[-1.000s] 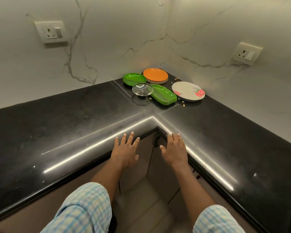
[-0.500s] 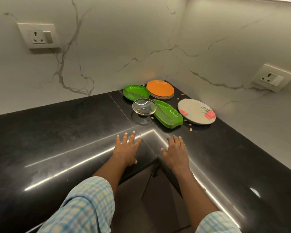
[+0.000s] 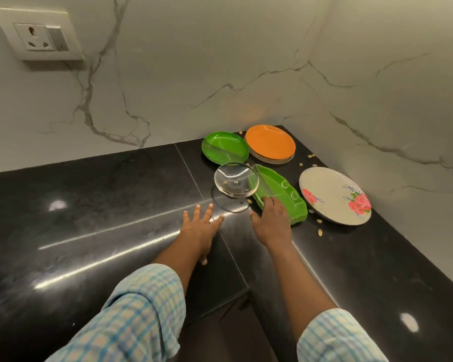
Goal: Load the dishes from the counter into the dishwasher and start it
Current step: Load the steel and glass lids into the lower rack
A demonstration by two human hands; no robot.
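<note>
The green leaf-shaped tray (image 3: 281, 190) lies on the black counter (image 3: 89, 205) near the corner. The right hand (image 3: 271, 220) is on the tray's near end, fingers stretched flat, not curled round it. The left hand (image 3: 199, 228) hovers beside it, fingers spread, holding nothing. A glass lid (image 3: 236, 183) sits tilted at the tray's left edge. Behind are a round green plate (image 3: 225, 150) and an orange plate (image 3: 270, 143), and to the right a floral plate (image 3: 334, 195).

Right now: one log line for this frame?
phase: reach | right hand: touches green leaf-shaped tray | left hand: open, holds nothing | glass lid: untouched
</note>
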